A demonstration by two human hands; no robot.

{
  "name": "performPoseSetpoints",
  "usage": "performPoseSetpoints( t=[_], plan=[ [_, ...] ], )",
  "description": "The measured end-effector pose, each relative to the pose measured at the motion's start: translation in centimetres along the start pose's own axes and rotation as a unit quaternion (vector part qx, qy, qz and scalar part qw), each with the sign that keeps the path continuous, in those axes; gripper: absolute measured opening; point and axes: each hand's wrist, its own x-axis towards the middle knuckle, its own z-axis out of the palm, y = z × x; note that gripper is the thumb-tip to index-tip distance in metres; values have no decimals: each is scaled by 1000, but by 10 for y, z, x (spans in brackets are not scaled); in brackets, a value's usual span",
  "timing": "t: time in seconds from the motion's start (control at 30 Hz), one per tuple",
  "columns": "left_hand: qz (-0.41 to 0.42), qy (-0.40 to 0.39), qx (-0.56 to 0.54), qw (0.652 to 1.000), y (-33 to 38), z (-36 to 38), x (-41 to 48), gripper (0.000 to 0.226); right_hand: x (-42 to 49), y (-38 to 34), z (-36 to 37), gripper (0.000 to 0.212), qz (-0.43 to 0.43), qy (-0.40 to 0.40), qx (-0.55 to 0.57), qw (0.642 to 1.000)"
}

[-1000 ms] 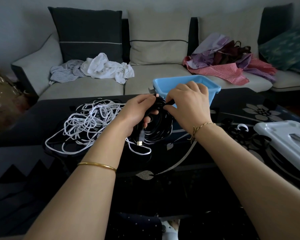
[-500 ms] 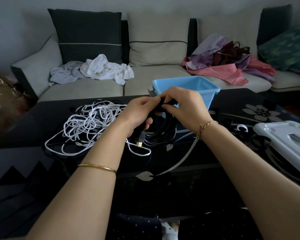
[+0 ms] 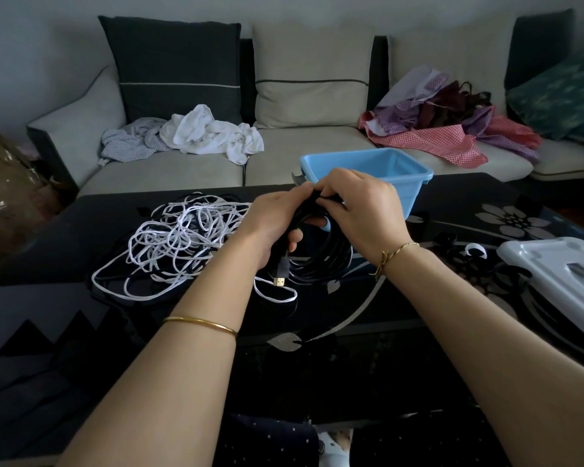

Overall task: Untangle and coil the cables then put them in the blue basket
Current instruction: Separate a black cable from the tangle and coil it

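Note:
A coiled black cable (image 3: pixel 321 261) hangs in loops over the black glass table (image 3: pixel 418 318). My left hand (image 3: pixel 277 224) grips the top of the coil, and a gold-tipped plug (image 3: pixel 280 277) dangles below it. My right hand (image 3: pixel 361 210) pinches the same bundle at its top, right beside the left. A tangled white cable (image 3: pixel 179 244) lies in a heap on the table to the left. The blue basket (image 3: pixel 368 170) stands just behind my hands at the table's far edge.
A white plastic object (image 3: pixel 560 274) lies at the table's right edge, with a small white ring (image 3: pixel 474 249) and dark cable near it. Behind the table stands a sofa (image 3: pixel 304 150) with heaps of clothes (image 3: pixel 196 133) on it.
Both hands have drawn closer together at the top of the black coil and risen slightly. The white cable has not moved.

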Motion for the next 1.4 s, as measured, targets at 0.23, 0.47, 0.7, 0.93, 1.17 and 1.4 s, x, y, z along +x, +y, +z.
performPoseSetpoints(
  t=[0.23,0.47,0.7,0.93,1.17,1.4],
  plan=[
    [3,-2,-24,1000,-7,-6,8,28,3,-2,-8,9,24,-65,38,997],
    [52,23,-1,998,-8,-7,8,20,18,-2,-39,10,80,-134,-59,986],
    [89,22,69,993,-8,-7,5,20,20,-7,-45,4,10,-118,-54,991],
    [122,-26,86,988,-6,-2,2,17,21,-2,-43,7,85,-98,87,988],
    [139,-60,92,984,-7,0,0,12,23,2,-39,9,167,-127,158,965],
    [166,-67,139,974,-4,-1,1,11,29,1,-37,24,181,-159,127,962]
  ],
)
